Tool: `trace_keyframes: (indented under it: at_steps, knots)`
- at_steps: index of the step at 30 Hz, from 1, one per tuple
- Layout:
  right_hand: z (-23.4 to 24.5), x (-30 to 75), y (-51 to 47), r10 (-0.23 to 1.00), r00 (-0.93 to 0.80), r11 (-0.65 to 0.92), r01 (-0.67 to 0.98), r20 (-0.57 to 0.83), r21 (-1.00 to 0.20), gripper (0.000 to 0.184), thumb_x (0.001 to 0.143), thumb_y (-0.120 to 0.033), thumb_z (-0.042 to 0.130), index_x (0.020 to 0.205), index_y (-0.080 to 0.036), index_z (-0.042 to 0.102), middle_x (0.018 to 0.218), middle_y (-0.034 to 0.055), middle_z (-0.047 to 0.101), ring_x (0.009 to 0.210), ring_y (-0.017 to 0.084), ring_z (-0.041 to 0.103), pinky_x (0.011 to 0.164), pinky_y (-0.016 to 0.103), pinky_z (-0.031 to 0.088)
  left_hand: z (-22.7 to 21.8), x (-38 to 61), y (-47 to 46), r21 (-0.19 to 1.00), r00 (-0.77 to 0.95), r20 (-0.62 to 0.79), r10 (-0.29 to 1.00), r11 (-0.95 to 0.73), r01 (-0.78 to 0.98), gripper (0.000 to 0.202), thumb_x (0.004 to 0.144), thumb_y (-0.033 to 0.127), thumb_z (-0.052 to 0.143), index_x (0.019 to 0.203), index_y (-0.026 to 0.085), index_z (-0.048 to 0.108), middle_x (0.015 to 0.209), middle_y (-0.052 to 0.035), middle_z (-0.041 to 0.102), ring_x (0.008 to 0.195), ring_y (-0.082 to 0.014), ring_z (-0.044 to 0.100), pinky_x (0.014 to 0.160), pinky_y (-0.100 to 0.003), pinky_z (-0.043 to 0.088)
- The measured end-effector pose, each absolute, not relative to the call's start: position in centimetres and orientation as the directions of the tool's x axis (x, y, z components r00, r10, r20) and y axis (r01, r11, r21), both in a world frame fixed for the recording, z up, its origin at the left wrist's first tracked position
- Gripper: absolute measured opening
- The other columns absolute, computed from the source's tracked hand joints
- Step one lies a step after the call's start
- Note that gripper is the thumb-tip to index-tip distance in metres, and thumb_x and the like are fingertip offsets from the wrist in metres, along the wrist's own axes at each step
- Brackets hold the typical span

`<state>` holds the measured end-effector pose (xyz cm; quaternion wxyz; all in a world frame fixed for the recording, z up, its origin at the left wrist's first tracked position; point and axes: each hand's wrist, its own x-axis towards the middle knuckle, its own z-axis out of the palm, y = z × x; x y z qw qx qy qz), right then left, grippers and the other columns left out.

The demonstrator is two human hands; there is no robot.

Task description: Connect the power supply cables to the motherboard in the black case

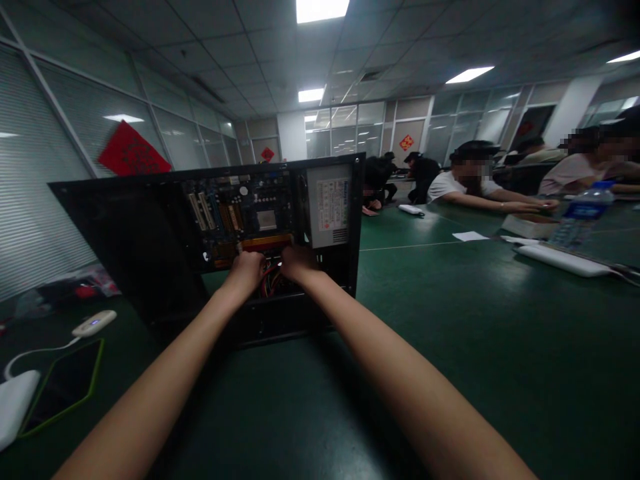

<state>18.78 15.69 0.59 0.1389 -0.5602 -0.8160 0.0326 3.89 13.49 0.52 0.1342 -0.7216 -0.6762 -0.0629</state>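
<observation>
A black computer case (300, 313) lies open-sided in front of me, showing its motherboard (280, 200) and a silver power supply (327, 207). Both of my hands reach into its lower part. My left hand (249, 268) is closed near the left end of a red and orange strip (265, 245) on the board, which looks like memory slots. At the strip's right end, my right hand (299, 262) has its fingers curled in, dark and blurred. Coloured cables (270, 280) run between and below the hands. Whatever the fingertips grip is hidden.
On the green table (450, 320), a phone with a green edge (65, 387) and a small white device (94, 323) lie at left. At right stand a water bottle (580, 213), a white power strip (563, 259) and an open box (530, 225). Other people sit beyond.
</observation>
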Motion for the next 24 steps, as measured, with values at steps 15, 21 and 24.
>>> trace_keyframes:
  at_steps: [15, 21, 24]
  knots:
    - [0.1, 18.8, 16.3, 0.899, -0.366, 0.416, 0.886, 0.242, -0.204, 0.034, 0.095, -0.021, 0.055, 0.120, -0.014, 0.076, 0.119, 0.0201, 0.075, 0.114, 0.031, 0.072, 0.091, 0.037, 0.057, 0.4, 4.0, 13.8, -0.095, 0.088, 0.266, 0.960, -0.065, 0.993, 0.032, 0.094, 0.015, 0.048, 0.106, 0.012, 0.078, 0.107, -0.0207, 0.076, 0.100, -0.0287, 0.073, 0.084, -0.032, 0.051]
    - [-0.3, 17.9, 17.2, 0.900, -0.370, 0.419, 0.881, 0.231, -0.220, 0.033, 0.095, -0.024, 0.056, 0.120, -0.015, 0.076, 0.119, 0.0173, 0.076, 0.114, 0.030, 0.072, 0.089, 0.034, 0.056, 0.1, 3.0, 14.2, -0.061, 0.081, 0.274, 0.958, -0.067, 0.996, 0.032, 0.096, 0.015, 0.049, 0.105, 0.010, 0.079, 0.107, -0.0217, 0.076, 0.102, -0.0294, 0.073, 0.087, -0.033, 0.052]
    - [-0.2, 17.7, 16.9, 0.895, -0.372, 0.428, 0.873, 0.246, -0.236, 0.031, 0.096, -0.022, 0.054, 0.116, -0.015, 0.076, 0.118, 0.0165, 0.076, 0.112, 0.029, 0.073, 0.086, 0.033, 0.056, 0.1, 2.4, 13.8, -0.029, 0.068, 0.298, 0.952, -0.062, 0.998, 0.033, 0.099, 0.017, 0.047, 0.107, 0.014, 0.079, 0.109, -0.0175, 0.078, 0.103, -0.0258, 0.073, 0.087, -0.030, 0.051]
